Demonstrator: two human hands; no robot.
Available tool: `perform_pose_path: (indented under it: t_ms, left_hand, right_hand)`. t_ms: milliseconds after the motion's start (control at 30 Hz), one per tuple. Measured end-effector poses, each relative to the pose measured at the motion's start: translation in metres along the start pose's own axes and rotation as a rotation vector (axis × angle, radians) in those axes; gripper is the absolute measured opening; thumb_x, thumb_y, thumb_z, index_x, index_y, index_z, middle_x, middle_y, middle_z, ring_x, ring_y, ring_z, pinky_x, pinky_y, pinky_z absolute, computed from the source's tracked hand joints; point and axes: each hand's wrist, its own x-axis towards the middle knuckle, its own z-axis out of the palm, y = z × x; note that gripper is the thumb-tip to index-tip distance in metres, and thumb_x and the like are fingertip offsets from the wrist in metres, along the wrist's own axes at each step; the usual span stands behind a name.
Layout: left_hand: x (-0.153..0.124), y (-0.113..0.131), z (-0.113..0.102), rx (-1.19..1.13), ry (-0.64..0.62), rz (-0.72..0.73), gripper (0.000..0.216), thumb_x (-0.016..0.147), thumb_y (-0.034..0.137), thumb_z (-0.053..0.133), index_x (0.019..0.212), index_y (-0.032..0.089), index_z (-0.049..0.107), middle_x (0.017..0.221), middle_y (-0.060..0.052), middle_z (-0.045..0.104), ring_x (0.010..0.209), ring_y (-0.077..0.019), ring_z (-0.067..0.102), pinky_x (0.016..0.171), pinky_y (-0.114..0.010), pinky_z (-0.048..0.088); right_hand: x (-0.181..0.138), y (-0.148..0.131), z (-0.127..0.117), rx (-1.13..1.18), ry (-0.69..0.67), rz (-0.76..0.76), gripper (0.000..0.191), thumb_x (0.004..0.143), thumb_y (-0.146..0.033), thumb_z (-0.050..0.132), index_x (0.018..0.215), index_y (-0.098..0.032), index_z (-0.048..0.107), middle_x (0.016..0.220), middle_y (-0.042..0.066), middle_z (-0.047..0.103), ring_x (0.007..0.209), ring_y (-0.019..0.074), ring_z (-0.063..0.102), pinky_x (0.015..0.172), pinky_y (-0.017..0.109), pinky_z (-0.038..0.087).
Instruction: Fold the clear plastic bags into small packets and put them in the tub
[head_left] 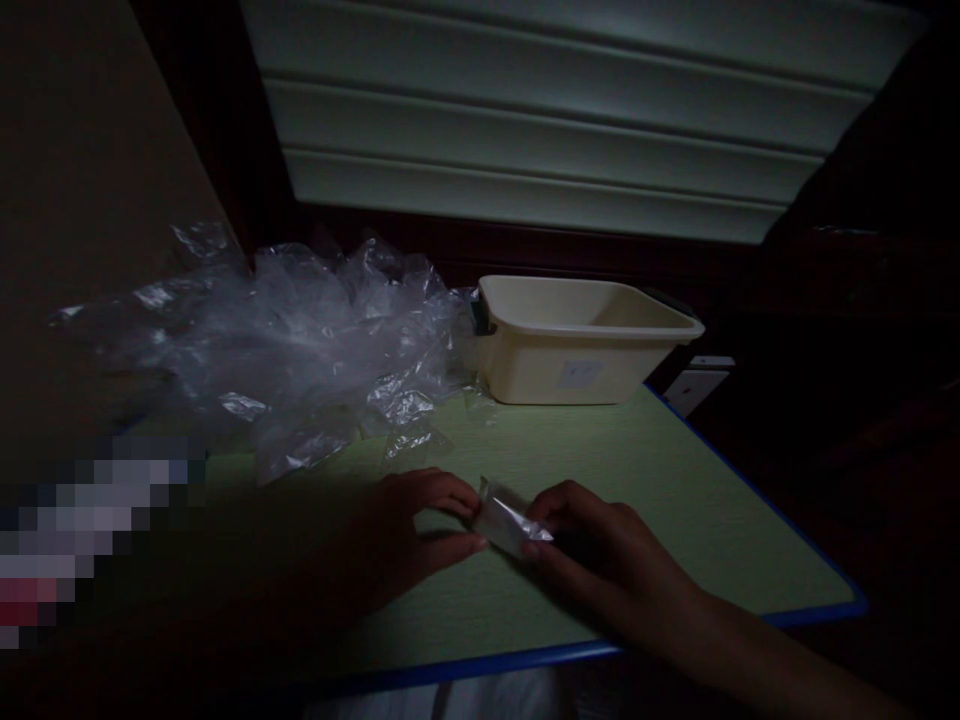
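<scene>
Both my hands meet low over the near part of a pale green table (675, 480) with a blue edge. Between them is a small clear plastic packet (504, 519), crinkled and shiny. My left hand (409, 530) pinches its left end between thumb and fingers. My right hand (592, 550) pinches its right end, fingers curled. What is inside the packet cannot be made out in the dim light.
A big heap of crumpled clear plastic bags (292, 340) lies at the back left of the table. A cream plastic tub (577, 340) stands at the back, its inside hidden. White slatted panels (540, 120) fill the wall behind. A blurred patch covers the near left.
</scene>
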Motion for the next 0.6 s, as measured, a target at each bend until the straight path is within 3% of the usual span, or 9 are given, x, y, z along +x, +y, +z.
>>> perform_pose_path:
  t_ms: [167, 367, 600]
  left_hand:
    - [-0.0008, -0.0019, 0.0006, -0.009, 0.003, 0.016, 0.007, 0.072, 0.011, 0.070, 0.077, 0.016, 0.069, 0.080, -0.002, 0.070, 0.075, -0.0151, 0.067, 0.071, -0.024, 0.050]
    - [-0.0013, -0.0060, 0.0020, -0.030, -0.004, 0.052, 0.004, 0.077, 0.016, 0.064, 0.073, 0.017, 0.066, 0.079, -0.003, 0.068, 0.074, -0.0153, 0.065, 0.071, -0.026, 0.048]
    - [-0.0020, -0.0033, 0.0021, -0.022, -0.017, 0.061, 0.010, 0.079, 0.023, 0.057, 0.073, 0.017, 0.062, 0.081, -0.004, 0.064, 0.082, -0.0176, 0.061, 0.077, -0.029, 0.046]
  right_hand:
    - [0.0008, -0.0012, 0.0007, -0.016, -0.006, -0.027, 0.009, 0.092, -0.027, 0.055, 0.097, -0.020, 0.055, 0.076, 0.000, 0.062, 0.063, 0.0125, 0.055, 0.054, 0.022, 0.042]
    - [0.0036, -0.0010, -0.0010, -0.144, 0.119, -0.241, 0.008, 0.088, -0.020, 0.059, 0.096, -0.020, 0.058, 0.094, 0.004, 0.060, 0.084, 0.0148, 0.058, 0.071, 0.026, 0.047]
    - [0.0027, -0.0023, -0.0017, -0.065, 0.030, -0.063, 0.008, 0.092, -0.023, 0.052, 0.097, -0.019, 0.058, 0.075, 0.000, 0.063, 0.062, 0.0114, 0.055, 0.054, 0.022, 0.043]
